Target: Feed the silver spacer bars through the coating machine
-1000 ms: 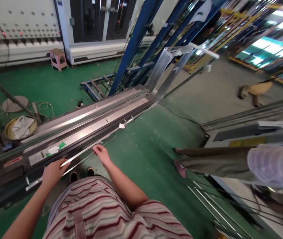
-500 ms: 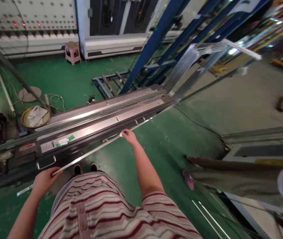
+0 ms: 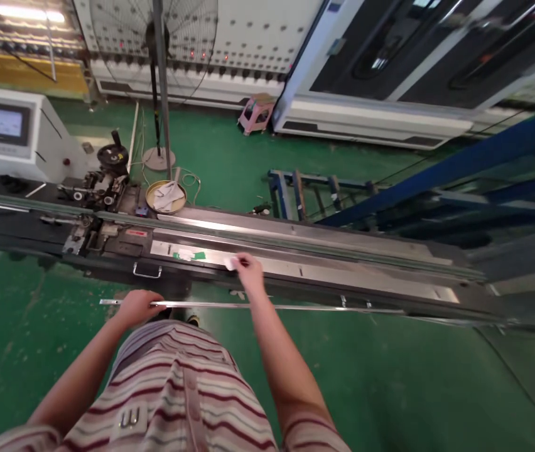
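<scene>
My left hand (image 3: pixel 140 307) is closed around a long, thin metal strip (image 3: pixel 211 305) near its left end. The strip runs almost level to the right, in front of the machine bed's near edge. Above it, over the bed's metal plate, my right hand (image 3: pixel 250 274) pinches a small white piece (image 3: pixel 230 263) that looks like paper or cloth. My right forearm crosses the strip. Left of the right hand, a white and green item (image 3: pixel 189 255) lies on the plate; its kind is unclear.
The long machine bed (image 3: pixel 333 285) carries a handle (image 3: pixel 147 271) on its front and a roller mechanism (image 3: pixel 100 188) at left. Behind it stand a bowl with a cloth (image 3: pixel 166 196), a pink stool (image 3: pixel 255 113) and a fan (image 3: pixel 157 41). A control box (image 3: pixel 13 129) sits far left, blue frames (image 3: pixel 460 166) right.
The view has swung left. My right hand has moved off the strip to over the bed with the white piece. My left hand still holds the strip.
</scene>
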Available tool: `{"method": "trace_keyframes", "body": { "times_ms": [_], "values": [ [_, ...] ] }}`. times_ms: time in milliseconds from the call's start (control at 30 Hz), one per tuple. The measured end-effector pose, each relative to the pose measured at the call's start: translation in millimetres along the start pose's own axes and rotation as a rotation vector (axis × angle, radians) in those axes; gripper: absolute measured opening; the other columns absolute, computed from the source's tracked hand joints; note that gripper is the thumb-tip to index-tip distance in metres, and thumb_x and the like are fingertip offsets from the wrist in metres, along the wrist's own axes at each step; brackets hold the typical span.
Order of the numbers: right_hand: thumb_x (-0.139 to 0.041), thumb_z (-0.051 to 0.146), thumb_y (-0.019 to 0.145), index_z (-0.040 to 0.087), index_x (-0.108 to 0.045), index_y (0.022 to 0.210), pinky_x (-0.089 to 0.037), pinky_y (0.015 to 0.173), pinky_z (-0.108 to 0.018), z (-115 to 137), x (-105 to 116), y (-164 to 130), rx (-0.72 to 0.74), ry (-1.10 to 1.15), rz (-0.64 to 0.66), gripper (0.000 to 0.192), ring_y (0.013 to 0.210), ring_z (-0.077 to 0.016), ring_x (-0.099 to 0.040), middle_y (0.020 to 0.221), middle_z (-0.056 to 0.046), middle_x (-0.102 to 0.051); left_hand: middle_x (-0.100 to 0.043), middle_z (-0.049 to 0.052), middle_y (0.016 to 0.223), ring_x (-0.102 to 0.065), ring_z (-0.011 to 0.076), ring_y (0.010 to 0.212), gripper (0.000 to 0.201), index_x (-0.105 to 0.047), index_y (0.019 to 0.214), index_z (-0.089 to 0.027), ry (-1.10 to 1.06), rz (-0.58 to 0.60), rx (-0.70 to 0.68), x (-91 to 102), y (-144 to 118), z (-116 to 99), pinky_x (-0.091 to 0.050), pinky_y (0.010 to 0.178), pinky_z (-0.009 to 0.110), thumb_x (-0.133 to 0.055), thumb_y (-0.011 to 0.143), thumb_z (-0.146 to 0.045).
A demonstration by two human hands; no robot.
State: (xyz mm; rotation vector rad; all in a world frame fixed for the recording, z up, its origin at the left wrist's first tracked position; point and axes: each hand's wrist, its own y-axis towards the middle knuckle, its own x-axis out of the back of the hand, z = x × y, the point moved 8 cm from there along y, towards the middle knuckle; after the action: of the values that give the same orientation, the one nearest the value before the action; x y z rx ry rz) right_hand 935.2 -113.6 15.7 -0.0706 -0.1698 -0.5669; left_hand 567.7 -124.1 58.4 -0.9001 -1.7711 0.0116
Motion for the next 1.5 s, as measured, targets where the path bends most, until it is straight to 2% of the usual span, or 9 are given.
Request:
{"method": "trace_keyframes", "body": {
  "times_ms": [167, 367, 533, 700, 800, 900, 1033, 1200, 1500],
  "values": [
    [-0.069, 0.018, 0.07, 0.02, -0.066, 0.08, -0.043, 0.088, -0.036, 29, -145, 32, 0.162, -0.276, 0.226, 0.01, 0.083, -0.0192, -0.053, 0.084, -0.002, -0.064, -0.076, 0.006, 0.096, -0.07, 0.0253, 0.091, 0.038, -0.076, 0.102, -0.029, -0.016, -0.006, -0.014, -1.7, -4, -1, -0.043, 0.072, 0.028, -0.05, 0.092, -0.054],
    [-0.064, 0.015, 0.08, 0.02, -0.066, 0.101, -0.023, 0.113, -0.05, 45, -181, 41, 0.291, -0.552, 0.263, 0.022, 0.117, -0.028, -0.045, 0.116, -0.011, -0.061, -0.076, 0.009, 0.098, -0.07, 0.0267, 0.093, 0.038, -0.076, 0.106, -0.027, -0.036, -0.012, -0.027, -1.8, -6, -3, -0.045, 0.076, 0.029, -0.052, 0.092, -0.052],
    [-0.064, 0.032, 0.085, 0.021, -0.043, 0.146, -0.024, 0.116, -0.054, 102, -124, -4, 0.541, -0.657, 0.098, 0.065, 0.14, -0.0338, -0.031, 0.154, -0.017, -0.033, -0.077, 0.008, 0.099, -0.07, 0.0276, 0.095, 0.038, -0.077, 0.105, -0.029, -0.054, -0.027, -0.031, -1.8, -3, -2, -0.045, 0.075, 0.03, -0.053, 0.091, -0.054],
    [-0.059, 0.042, 0.089, 0.023, -0.052, 0.136, -0.029, 0.114, -0.061, 153, 46, -93, 0.686, -0.658, -0.472, 0.052, 0.135, -0.0373, -0.039, 0.142, -0.017, -0.045, -0.077, 0.006, 0.096, -0.07, 0.0247, 0.091, 0.038, -0.078, 0.102, -0.027, -0.159, -0.015, -0.061, -3.1, 8, -10, -0.043, 0.072, 0.027, -0.053, 0.091, -0.053],
    [-0.041, 0.043, 0.096, 0.021, -0.051, 0.135, -0.034, 0.109, -0.062, 127, 148, -133, 0.511, -0.587, -0.788, 0.046, 0.13, -0.0375, -0.044, 0.135, -0.021, -0.045, -0.077, 0.005, 0.093, -0.069, 0.0215, 0.085, 0.038, -0.079, 0.099, -0.023, -0.323, -0.039, -0.118, 8.6, 16, -23, -0.043, 0.071, 0.025, -0.057, 0.088, -0.053],
    [-0.034, 0.045, 0.098, 0.02, -0.056, 0.126, -0.037, 0.105, -0.06, 74, 195, -149, 0.351, -0.57, -0.902, 0.043, 0.121, -0.0359, -0.049, 0.124, -0.02, -0.052, -0.076, 0.007, 0.09, -0.067, 0.0198, 0.079, 0.042, -0.078, 0.096, -0.017, -0.574, -0.023, -0.198, 30.6, 20, -39, -0.045, 0.069, 0.025, -0.061, 0.085, -0.055],
    [-0.052, 0.059, 0.086, 0.017, -0.063, 0.111, -0.044, 0.097, -0.059, 5, 143, -127, 0.254, -0.8, -0.411, 0.05, 0.11, -0.0366, -0.055, 0.11, -0.018, -0.062, -0.074, 0.009, 0.081, -0.063, 0.0184, 0.071, 0.044, -0.078, 0.091, -0.012, -0.824, -0.042, -0.324, 75.8, 18, -57, -0.046, 0.065, 0.026, -0.069, 0.08, -0.054],
    [-0.067, 0.03, 0.078, 0.034, -0.052, 0.138, -0.03, 0.111, -0.062, -42, 45, -119, 0.212, -1.01, 0.205, 0.062, 0.144, -0.0352, -0.031, 0.153, -0.007, -0.044, -0.069, 0.008, 0.069, -0.055, 0.0143, 0.059, 0.039, -0.077, 0.082, -0.013, -1.078, -0.28, -0.469, 136.6, 13, -43, -0.04, 0.055, 0.024, -0.077, 0.075, -0.052],
    [-0.068, 0.043, 0.085, 0.024, -0.067, 0.091, -0.042, 0.084, -0.04, 34, 44, -91, 0.274, -0.734, 0.161, 0.019, 0.083, -0.023, -0.057, 0.086, -0.005, -0.067, -0.04, -0.004, 0.043, -0.032, 0.0071, 0.037, 0.033, -0.071, 0.076, -0.017, -1.326, -0.793, -0.732, 206.7, -22, 43, -0.028, 0.044, 0.022, -0.073, 0.08, -0.049]
  ]
}}
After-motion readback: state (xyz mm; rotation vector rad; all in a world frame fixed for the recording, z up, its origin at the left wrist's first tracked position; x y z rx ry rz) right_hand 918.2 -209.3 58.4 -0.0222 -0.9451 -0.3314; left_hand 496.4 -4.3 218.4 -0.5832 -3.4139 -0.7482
